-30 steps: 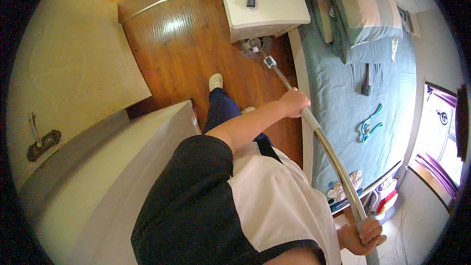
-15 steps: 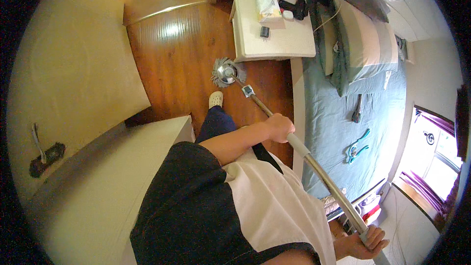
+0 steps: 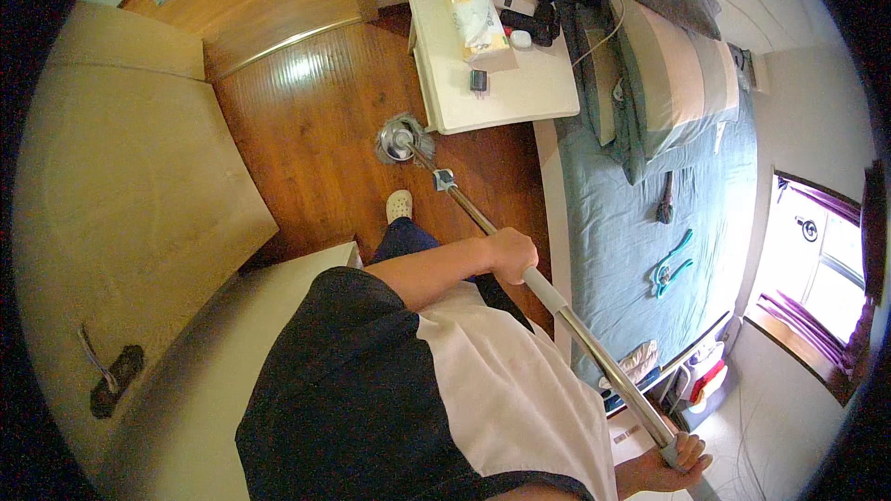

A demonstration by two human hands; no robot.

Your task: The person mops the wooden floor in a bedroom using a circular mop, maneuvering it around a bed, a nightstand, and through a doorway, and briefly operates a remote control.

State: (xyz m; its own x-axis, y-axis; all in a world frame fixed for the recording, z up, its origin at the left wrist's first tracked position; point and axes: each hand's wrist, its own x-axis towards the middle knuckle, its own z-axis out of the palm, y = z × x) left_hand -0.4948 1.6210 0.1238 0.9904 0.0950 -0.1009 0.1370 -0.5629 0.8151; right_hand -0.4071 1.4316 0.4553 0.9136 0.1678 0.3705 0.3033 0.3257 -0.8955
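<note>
A mop runs diagonally across the view; its round head with grey strands and a silver disc [image 3: 401, 141] rests on the wooden floor beside the bedside table's near left corner. Halfway along the metal pole [image 3: 473, 211], my left hand [image 3: 513, 255] is wrapped round it, just above a pale grey sleeve. My right hand [image 3: 676, 464] is closed round the pole's upper end at the lower right. A cream clog [image 3: 399, 205] on my foot stands on the floor near the mop head.
The white bedside table [image 3: 520, 102] carries a tissue pack [image 3: 478, 26] and small black items. To the right stands a bed [image 3: 603, 250] with pillows, a brush [image 3: 665, 199] and a teal hanger [image 3: 670, 264]. A door [image 3: 139, 148] and white cabinet [image 3: 278, 315] flank the left.
The whole view has shifted, so the furniture appears further left and lower. Against the floor, the mop head has slid slightly farther from me. Both hands keep their hold on the pole.
</note>
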